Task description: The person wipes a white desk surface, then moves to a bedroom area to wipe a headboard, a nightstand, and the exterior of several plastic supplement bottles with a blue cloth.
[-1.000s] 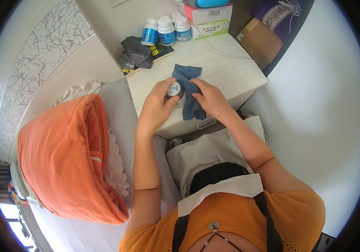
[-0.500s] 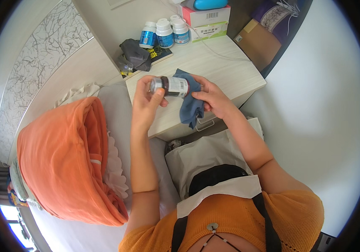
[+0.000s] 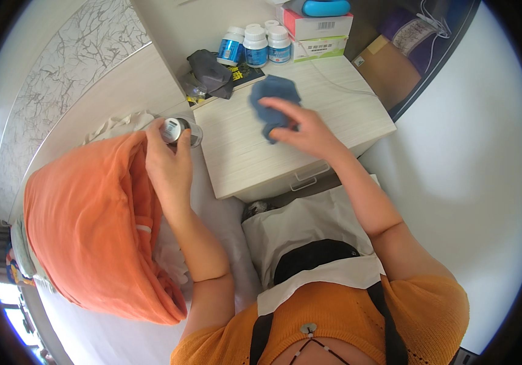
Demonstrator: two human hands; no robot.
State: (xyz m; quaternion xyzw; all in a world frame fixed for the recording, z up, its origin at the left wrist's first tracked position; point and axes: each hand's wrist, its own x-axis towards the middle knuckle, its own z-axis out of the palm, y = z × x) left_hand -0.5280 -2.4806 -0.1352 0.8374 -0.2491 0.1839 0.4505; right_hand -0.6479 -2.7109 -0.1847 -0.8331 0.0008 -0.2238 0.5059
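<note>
My left hand (image 3: 171,167) is closed round a small bottle (image 3: 173,130) with a silver lid, its lid end facing me. It is held off the nightstand's left side, beside the bed. Over the pale wood nightstand (image 3: 236,161) my right hand (image 3: 312,131) has its thumb and fingers on a crumpled blue cloth (image 3: 275,88). The cloth is slightly blurred, and whether it rests on the top or hangs just above I cannot tell.
Several white-capped blue bottles (image 3: 256,48) stand at the nightstand's back, beside stacked boxes (image 3: 318,47). A dark grey pouch (image 3: 211,72) lies at the back left. An orange blanket (image 3: 84,225) is heaped on the bed. A cardboard box (image 3: 388,67) sits at the far right.
The bottle and the cloth have come apart. My left hand has carried the bottle left, off the nightstand, while my right hand has brought the cloth slightly forward over the top.
</note>
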